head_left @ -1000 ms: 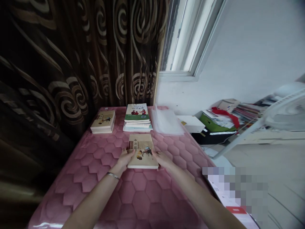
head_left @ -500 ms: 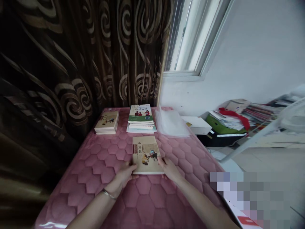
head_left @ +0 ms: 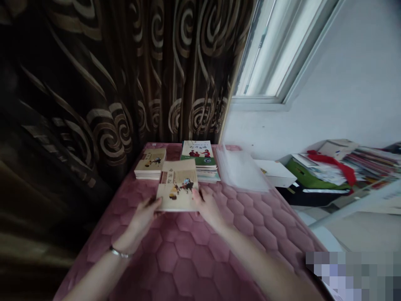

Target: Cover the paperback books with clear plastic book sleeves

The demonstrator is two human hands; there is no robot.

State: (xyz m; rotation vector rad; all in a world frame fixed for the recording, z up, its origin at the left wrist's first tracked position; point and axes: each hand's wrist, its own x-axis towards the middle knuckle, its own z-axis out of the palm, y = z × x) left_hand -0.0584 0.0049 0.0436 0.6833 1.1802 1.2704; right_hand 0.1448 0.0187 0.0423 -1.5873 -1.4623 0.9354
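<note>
A tan book [head_left: 178, 185] with a picture on its cover is held just above the pink quilted table [head_left: 194, 259], tilted a little. My left hand [head_left: 142, 217] grips its near left corner and my right hand [head_left: 208, 207] grips its near right edge; both are somewhat blurred by motion. Behind the book, at the table's far edge, lie a low stack of similar tan books [head_left: 151, 163] on the left and a stack topped by a green-and-white book [head_left: 198, 153] in the middle.
A pile of clear plastic sleeves [head_left: 241, 171] lies at the table's far right. A dark patterned curtain [head_left: 125, 71] hangs behind and to the left. A white box [head_left: 275, 172], a green folder and heaped books [head_left: 360, 161] lie beyond the table's right side.
Both hands have lifted the tan book off the table and carried it away from me, toward the stacks. The camera has swung to the left.
</note>
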